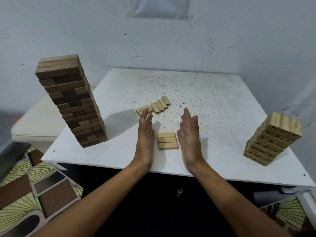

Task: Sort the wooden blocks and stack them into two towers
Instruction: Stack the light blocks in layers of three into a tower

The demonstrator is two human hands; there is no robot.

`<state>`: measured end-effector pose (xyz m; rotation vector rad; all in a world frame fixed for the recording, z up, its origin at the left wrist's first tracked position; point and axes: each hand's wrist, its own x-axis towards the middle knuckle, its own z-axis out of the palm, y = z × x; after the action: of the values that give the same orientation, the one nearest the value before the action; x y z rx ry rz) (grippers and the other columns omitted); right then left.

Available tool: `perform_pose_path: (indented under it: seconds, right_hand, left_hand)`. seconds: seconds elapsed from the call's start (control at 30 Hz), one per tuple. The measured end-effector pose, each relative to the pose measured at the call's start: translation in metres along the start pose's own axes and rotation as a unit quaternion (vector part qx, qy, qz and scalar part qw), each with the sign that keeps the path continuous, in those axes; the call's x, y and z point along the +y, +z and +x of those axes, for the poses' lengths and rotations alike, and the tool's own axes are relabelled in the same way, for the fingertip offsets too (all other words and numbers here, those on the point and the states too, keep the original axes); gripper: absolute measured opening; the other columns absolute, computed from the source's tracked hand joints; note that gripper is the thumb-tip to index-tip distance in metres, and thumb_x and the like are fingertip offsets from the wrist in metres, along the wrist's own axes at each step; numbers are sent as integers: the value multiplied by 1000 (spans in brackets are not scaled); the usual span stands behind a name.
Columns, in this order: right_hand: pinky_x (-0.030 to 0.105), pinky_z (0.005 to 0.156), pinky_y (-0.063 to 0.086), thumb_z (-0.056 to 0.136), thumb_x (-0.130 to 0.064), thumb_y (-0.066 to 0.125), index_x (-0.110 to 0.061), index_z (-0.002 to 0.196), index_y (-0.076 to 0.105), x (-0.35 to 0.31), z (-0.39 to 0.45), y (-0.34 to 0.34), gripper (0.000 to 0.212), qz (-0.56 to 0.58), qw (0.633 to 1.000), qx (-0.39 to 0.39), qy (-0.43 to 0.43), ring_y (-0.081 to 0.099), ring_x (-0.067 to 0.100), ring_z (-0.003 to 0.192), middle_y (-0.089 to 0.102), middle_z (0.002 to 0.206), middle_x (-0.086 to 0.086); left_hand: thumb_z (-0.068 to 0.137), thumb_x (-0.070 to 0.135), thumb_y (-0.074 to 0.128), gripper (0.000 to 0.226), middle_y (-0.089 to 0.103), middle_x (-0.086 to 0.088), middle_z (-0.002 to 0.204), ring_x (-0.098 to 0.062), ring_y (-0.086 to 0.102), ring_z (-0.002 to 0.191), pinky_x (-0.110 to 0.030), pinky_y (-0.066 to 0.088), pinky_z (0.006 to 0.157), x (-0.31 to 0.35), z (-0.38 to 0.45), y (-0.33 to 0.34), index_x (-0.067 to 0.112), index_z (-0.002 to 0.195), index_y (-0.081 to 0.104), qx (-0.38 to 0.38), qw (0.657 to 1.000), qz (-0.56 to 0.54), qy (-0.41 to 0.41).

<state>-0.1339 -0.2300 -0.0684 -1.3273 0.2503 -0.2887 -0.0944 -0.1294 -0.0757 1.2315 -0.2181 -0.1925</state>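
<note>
We hold our left hand [145, 134] and right hand [189, 134] flat, grip apart, flanking three pale blocks [167, 140] on the bench [213, 103]; dark tower [71, 100] to their left, pale tower [271, 139] right.

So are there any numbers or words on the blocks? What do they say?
"50": on a block side in the light tower on the right, roughly mid-height.
Other dark numbers mark that tower's block sides, too blurred or tilted to read surely.
Dark tower on the left: no marks show.
Loose blocks between the hands, and the loose row behind: nothing readable.
</note>
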Motion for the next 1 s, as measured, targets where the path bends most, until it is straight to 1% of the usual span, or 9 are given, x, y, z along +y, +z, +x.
perform_pose_path:
  seconds: [0.23,0.37,0.47,0.57,0.63,0.7,0.77,0.83,1.0]
  right_hand:
    - [31,123,7,90,-59,16,-35,153,16,4,-3,13,68,-11,1000,17,-9,11,-3,145,12,160,-18]
    - [17,114,12,88,-59,18,-33,153,16,4,-5,17,70,-21,999,24,-15,16,-13,136,13,159,-20]
    - [14,108,14,81,-64,20,-32,153,17,6,-5,18,79,-33,999,24,-24,20,-27,121,16,157,-21]
    - [13,106,17,90,-69,24,-32,151,21,10,-2,16,72,-33,998,35,-30,21,-32,114,23,148,-26]
    - [15,107,20,97,-59,32,-31,151,25,9,0,11,60,-45,998,33,-28,26,-29,117,26,148,-23]
    - [20,109,25,102,-37,43,-28,148,32,5,1,3,48,-81,996,32,-28,33,-11,132,32,152,-12]
    - [26,111,31,98,-19,54,-24,144,39,1,3,-9,50,-135,990,29,-39,38,6,136,43,146,-4]
    - [30,111,36,91,-10,64,-24,139,45,-3,6,-24,54,-226,972,1,-65,47,11,129,54,133,-3]
    - [27,106,41,77,-17,79,-40,140,42,-11,10,-54,76,-393,908,-133,-55,51,-1,122,59,128,-8]
  left_hand:
    - [83,63,24,75,25,8,159,-1,17,146,-35,10,123,-8,-5,11,32,151,27,5,1000,16,-10]
    - [79,72,28,85,25,7,159,-1,18,146,-35,11,123,-9,-3,12,29,152,27,6,1000,27,-14]
    - [83,64,23,77,28,5,158,-1,20,145,-35,12,123,-11,-3,12,27,150,31,6,1000,25,-11]
    - [84,63,24,68,32,7,155,1,24,142,-31,16,121,-10,-2,9,32,143,38,0,999,32,-14]
    - [85,61,29,54,39,14,148,7,31,135,-27,21,117,-8,0,6,40,132,43,-17,998,61,-10]
    - [85,52,43,43,49,17,137,8,40,128,-23,29,110,-5,2,-3,38,125,49,-33,991,132,13]
    - [80,38,56,40,57,15,128,4,49,122,-19,36,102,0,6,-16,31,120,56,-49,976,208,46]
    - [75,33,64,41,62,15,122,1,53,118,-19,38,99,5,11,-32,30,115,61,-88,938,325,82]
    - [64,52,74,60,61,19,118,-2,51,115,-33,40,104,11,28,-61,30,119,66,-204,834,498,123]
